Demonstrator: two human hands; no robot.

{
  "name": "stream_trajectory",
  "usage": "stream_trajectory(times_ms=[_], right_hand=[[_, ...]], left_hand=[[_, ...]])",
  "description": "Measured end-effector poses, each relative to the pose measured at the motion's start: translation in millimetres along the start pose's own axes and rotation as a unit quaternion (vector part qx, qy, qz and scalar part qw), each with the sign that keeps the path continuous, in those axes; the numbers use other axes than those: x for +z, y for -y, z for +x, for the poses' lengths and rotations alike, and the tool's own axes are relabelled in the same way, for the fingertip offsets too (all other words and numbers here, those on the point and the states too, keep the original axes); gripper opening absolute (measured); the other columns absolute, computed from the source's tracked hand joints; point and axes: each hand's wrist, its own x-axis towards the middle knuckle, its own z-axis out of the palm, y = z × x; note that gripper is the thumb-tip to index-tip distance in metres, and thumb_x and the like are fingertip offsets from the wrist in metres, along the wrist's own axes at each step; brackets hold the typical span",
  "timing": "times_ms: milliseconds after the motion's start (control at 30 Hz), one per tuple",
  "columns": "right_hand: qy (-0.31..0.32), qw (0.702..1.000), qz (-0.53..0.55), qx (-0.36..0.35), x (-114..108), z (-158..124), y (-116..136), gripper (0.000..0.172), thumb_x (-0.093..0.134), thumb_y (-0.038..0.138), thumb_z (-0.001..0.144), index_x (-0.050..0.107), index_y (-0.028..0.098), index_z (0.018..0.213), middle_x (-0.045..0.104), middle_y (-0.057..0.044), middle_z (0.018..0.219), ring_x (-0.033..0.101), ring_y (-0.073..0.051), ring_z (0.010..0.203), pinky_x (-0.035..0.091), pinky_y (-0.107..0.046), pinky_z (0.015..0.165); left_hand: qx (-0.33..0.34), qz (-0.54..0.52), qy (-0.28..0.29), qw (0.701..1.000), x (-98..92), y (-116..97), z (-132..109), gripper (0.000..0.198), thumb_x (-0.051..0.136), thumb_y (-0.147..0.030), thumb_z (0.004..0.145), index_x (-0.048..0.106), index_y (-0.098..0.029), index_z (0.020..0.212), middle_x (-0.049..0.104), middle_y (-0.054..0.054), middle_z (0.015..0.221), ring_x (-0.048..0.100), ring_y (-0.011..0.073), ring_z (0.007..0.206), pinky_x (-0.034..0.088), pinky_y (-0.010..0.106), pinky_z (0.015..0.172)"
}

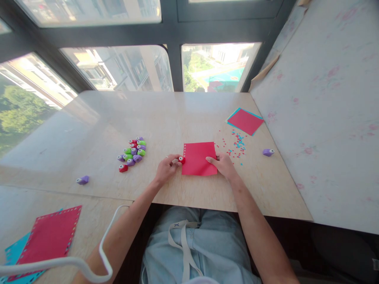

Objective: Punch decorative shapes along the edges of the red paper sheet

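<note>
A red square sheet of paper (199,158) lies flat on the beige table (177,114), with small punched holes along its left edge. My left hand (167,167) is closed on a small red paper punch (181,159) set against the sheet's left edge. My right hand (223,163) rests on the sheet's right edge, fingers pressing it down. Punched paper dots (237,144) in red and blue lie scattered just right of the sheet.
A cluster of several green, purple and red punches (133,153) sits left of my hands. Single purple punches lie at far left (83,180) and at right (268,152). Stacked red and blue sheets (245,121) lie at back right, punched ones (49,236) at near left. A white cable (102,244) crosses my left arm.
</note>
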Motion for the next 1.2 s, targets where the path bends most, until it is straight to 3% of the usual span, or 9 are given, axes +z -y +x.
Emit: stream_trajectory(times_ms=[267, 633, 833, 1000, 1200], right_hand=[[-0.007, 0.999, -0.033, 0.006, 2, 2, 0, 0.044, 0.069, 0.057, 0.074, 0.070, 0.014, 0.085, 0.073, -0.010, 0.080, 0.067, -0.023, 0.068, 0.049, -0.029, 0.054], [-0.011, 0.999, -0.021, 0.026, 0, 3, -1, 0.044, 0.070, 0.055, 0.074, 0.070, 0.013, 0.088, 0.073, -0.009, 0.081, 0.066, -0.021, 0.067, 0.048, -0.028, 0.055], [-0.020, 0.998, -0.059, 0.030, 4, 5, 0, 0.040, 0.069, 0.054, 0.075, 0.069, 0.014, 0.081, 0.070, -0.007, 0.072, 0.063, -0.020, 0.061, 0.045, -0.027, 0.051], [-0.024, 0.999, -0.017, 0.041, 5, 4, 7, 0.042, 0.069, 0.054, 0.076, 0.070, 0.014, 0.087, 0.073, -0.008, 0.079, 0.065, -0.020, 0.064, 0.048, -0.028, 0.052], [-0.016, 0.997, 0.046, 0.060, 5, 3, 13, 0.045, 0.073, 0.053, 0.074, 0.072, 0.015, 0.098, 0.076, -0.011, 0.090, 0.071, -0.024, 0.076, 0.056, -0.033, 0.064]], left_hand=[[0.009, 0.027, -0.006, 1.000, 1.6, -6, 1, 0.025, 0.057, -0.025, 0.084, 0.072, -0.023, 0.104, 0.072, 0.001, 0.098, 0.052, 0.0109, 0.057, 0.043, 0.023, 0.060], [0.026, -0.004, -0.004, 1.000, 2.2, -3, 0, 0.024, 0.056, -0.020, 0.085, 0.071, -0.022, 0.103, 0.071, 0.002, 0.101, 0.051, 0.0094, 0.056, 0.042, 0.022, 0.058], [0.032, 0.013, -0.013, 0.999, 4.6, -4, -1, 0.026, 0.057, -0.018, 0.085, 0.071, -0.026, 0.105, 0.070, 0.000, 0.104, 0.054, 0.0100, 0.061, 0.044, 0.023, 0.062], [0.046, 0.005, -0.011, 0.999, 3.9, -5, -2, 0.026, 0.055, -0.015, 0.087, 0.071, -0.025, 0.105, 0.070, 0.001, 0.105, 0.057, 0.0112, 0.068, 0.044, 0.022, 0.064], [0.042, 0.004, -0.009, 0.999, 3.3, -5, -4, 0.027, 0.056, -0.016, 0.087, 0.070, -0.025, 0.107, 0.070, 0.001, 0.104, 0.055, 0.0100, 0.064, 0.042, 0.023, 0.063]])
